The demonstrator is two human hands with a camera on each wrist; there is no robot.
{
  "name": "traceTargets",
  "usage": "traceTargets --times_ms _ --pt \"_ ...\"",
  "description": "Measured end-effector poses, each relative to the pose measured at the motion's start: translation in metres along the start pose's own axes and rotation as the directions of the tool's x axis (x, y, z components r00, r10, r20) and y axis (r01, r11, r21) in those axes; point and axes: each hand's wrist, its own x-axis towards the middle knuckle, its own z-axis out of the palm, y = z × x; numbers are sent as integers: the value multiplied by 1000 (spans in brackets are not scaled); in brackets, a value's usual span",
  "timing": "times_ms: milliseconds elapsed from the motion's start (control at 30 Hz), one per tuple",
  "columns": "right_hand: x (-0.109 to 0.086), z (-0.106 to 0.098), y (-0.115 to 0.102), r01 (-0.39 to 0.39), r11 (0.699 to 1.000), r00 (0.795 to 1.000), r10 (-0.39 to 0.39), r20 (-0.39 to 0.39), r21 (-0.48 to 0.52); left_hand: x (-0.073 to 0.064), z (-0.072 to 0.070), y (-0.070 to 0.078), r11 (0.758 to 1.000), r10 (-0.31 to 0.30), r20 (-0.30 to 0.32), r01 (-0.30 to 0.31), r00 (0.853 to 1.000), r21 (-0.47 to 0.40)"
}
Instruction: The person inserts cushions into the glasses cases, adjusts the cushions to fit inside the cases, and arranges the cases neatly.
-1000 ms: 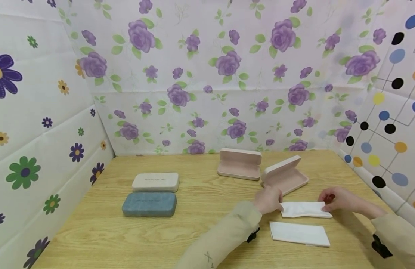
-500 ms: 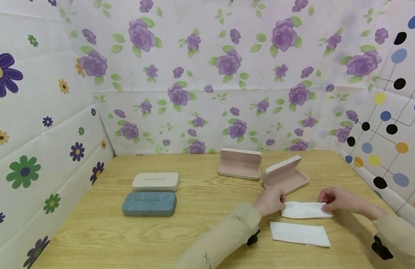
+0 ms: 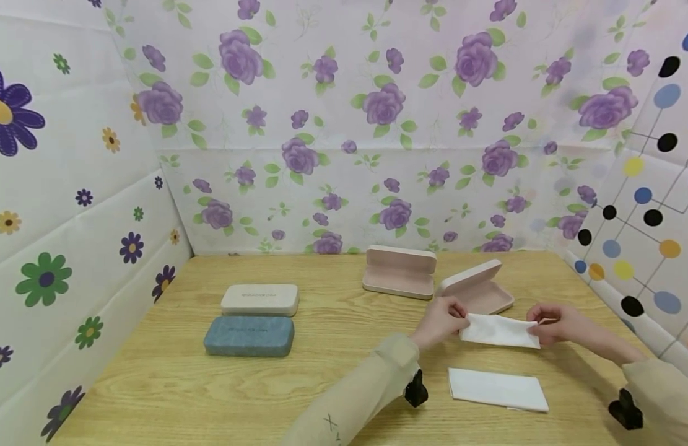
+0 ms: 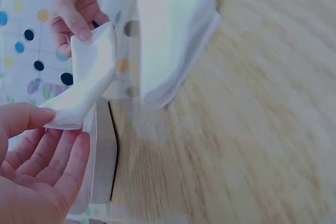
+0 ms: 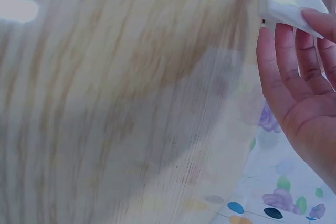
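A folded white cloth (image 3: pixel 496 330) is stretched between both hands, lifted a little off the table in front of an open pink glasses case (image 3: pixel 483 296). My left hand (image 3: pixel 441 322) pinches its left end between thumb and fingers; the left wrist view shows the thumb on top of the cloth (image 4: pixel 92 80). At the other end my right hand (image 3: pixel 561 325) pinches it, and the right wrist view shows that thumb pressing the corner. Nearer the front lies a second folded white cloth (image 3: pixel 498 389), flat on the table and touched by neither hand.
Another open pink glasses case (image 3: pixel 399 272) stands at the back, left of the nearer one. On the left side of the wooden table (image 3: pixel 344 384) lie a closed cream glasses case (image 3: pixel 260 298) and a closed blue one (image 3: pixel 249 336). Patterned sheets enclose the table.
Both hands have raised the upper cloth off the table and moved it slightly back, toward the nearer open case. The second cloth and the cases stay where they were.
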Motion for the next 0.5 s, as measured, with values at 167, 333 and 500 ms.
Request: traceTargets --times_ms 167,333,500 --pt "5 3 -5 -85 996 995 87 -50 25 -1 -3 -2 990 -68 -103 54 992 -133" --pt "14 4 -6 -100 990 986 111 -124 95 -1 -5 -4 969 -106 -194 58 975 -241" --pt "20 6 -7 -117 988 977 132 -166 100 3 -8 -8 940 -144 -247 54 958 -336"
